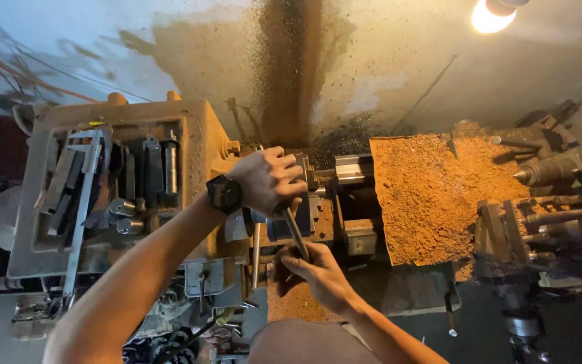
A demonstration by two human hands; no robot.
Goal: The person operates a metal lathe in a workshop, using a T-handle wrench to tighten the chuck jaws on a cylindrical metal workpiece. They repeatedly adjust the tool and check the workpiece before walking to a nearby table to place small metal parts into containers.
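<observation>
At the far left the lathe headstock (112,182) carries a recessed tray on top, filled with a steel rule, bars and small metal cylinders (122,216). Next comes the left hand (267,178) — a black watch (224,193) on its wrist — fingers curled shut over the chuck (304,202) and the upper end of a dark chuck key (296,232). Just below, the right hand (318,269) is closed around the key's lower end, which slants down toward the person. Further right, rust-coloured shavings (432,195) blanket the carriage, and beyond them sits the pointed tailstock centre (540,172) — a lit bulb (490,17) glows above
</observation>
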